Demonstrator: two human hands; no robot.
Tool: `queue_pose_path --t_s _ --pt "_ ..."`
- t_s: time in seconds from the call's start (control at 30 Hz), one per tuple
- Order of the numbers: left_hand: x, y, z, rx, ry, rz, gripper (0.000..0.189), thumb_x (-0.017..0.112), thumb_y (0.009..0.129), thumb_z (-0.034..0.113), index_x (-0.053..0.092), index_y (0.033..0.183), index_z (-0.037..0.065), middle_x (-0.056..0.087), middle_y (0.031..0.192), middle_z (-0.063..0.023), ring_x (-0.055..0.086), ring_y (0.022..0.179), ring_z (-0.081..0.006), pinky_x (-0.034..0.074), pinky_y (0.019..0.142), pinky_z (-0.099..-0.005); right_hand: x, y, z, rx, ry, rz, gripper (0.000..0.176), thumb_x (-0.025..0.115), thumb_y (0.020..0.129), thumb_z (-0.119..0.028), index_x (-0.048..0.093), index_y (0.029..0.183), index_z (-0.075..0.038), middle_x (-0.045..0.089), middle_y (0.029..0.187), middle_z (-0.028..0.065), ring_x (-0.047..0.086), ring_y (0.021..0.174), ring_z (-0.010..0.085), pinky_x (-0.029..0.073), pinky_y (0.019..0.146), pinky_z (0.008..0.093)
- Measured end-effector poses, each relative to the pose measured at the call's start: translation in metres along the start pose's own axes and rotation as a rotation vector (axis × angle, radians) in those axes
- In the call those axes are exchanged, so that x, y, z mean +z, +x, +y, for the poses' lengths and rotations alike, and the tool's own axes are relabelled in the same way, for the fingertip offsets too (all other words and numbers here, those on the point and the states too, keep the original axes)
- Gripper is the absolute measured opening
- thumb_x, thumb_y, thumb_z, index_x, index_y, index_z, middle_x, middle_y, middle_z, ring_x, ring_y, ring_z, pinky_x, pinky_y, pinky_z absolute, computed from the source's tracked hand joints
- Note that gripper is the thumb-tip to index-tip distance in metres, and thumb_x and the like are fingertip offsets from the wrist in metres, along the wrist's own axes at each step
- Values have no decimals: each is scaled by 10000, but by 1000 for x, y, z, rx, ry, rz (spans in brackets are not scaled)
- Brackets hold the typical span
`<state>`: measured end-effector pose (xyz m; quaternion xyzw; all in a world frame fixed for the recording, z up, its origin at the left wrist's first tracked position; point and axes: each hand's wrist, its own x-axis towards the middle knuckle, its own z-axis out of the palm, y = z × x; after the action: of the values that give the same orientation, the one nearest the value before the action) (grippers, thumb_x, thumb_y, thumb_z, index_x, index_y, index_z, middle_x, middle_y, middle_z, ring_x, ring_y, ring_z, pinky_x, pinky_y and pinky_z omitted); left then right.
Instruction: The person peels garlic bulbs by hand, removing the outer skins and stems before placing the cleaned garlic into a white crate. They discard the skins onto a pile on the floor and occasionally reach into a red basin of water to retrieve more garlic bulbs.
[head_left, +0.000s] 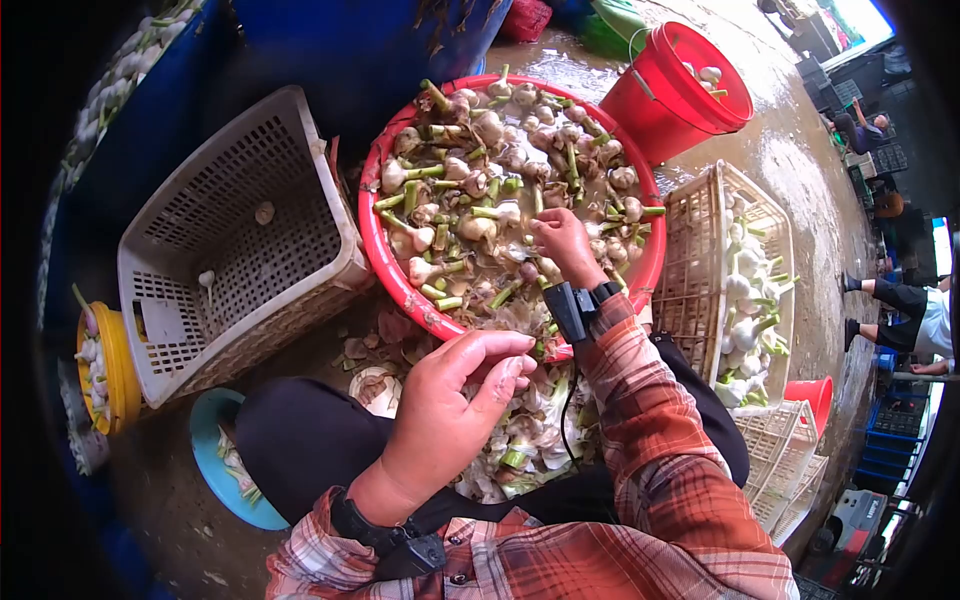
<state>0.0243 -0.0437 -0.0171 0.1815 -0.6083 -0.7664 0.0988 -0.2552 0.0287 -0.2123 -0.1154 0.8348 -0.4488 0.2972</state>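
Note:
A red tub (pixel 378 262) in front of me holds water and many garlic bulbs (pixel 480 226) with cut green stems. My right hand (pixel 565 243) is over the tub's right side, its fingers bent together among the bulbs; what they pinch, if anything, is hidden. Nearer to me, my left hand (pixel 445 415) is raised above my lap, with its fingers stretched and a small gap to the thumb. Nothing shows in it. Below, between my legs, lies a heap of garlic peelings and stem pieces (pixel 520 440).
At left a grey crate (pixel 165 235) holds a couple of bulbs; a yellow bucket (pixel 122 365) and a teal basin (pixel 208 440) stand nearby. A red bucket (pixel 665 100) and a crate of trimmed garlic (pixel 690 230) are at right. Other people appear far right.

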Motion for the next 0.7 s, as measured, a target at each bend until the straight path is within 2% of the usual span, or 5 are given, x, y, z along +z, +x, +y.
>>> queue_pose_path --t_s 0.17,0.33,0.43,0.6,0.7 --pt "-4 7 0 -34 65 -2 224 580 1026 71 628 1210 -49 698 1084 -101 683 976 -144 569 877 -302 79 -5 -20 -561 -673 20 698 845 722 -162 572 1363 -186 544 1309 186 539 1210 409 523 970 459" --pt "1 10 -6 28 57 50 192 599 973 -14 651 1157 -22 695 1029 -101 712 940 -158 563 826 -291 81 11 -17 -507 -764 20 617 826 665 -111 592 1235 -150 557 1213 190 575 1119 433 540 880 489" --pt "-7 7 -11 82 164 10 224 576 1023 59 625 1213 -50 695 1076 -97 683 993 -146 573 881 -304 63 -8 -7 -616 -512 -1 495 813 706 -123 590 1148 -100 585 1152 143 629 1025 368 547 837 446" --pt "-10 7 -6 153 315 70 261 617 990 51 645 1236 -30 689 1081 -99 693 992 -153 555 860 -287 -2 -86 -22 -66 789 -302 492 715 940 -245 448 1336 -127 584 1076 37 630 801 82 614 700 276" --pt "-7 21 -15 287 532 166 308 660 958 59 651 1261 5 650 1161 -121 685 973 -164 553 857 -293 -16 -122 -27 -37 921 -339 470 645 975 -210 445 1384 -90 638 1171 96 699 947 192 625 815 372"
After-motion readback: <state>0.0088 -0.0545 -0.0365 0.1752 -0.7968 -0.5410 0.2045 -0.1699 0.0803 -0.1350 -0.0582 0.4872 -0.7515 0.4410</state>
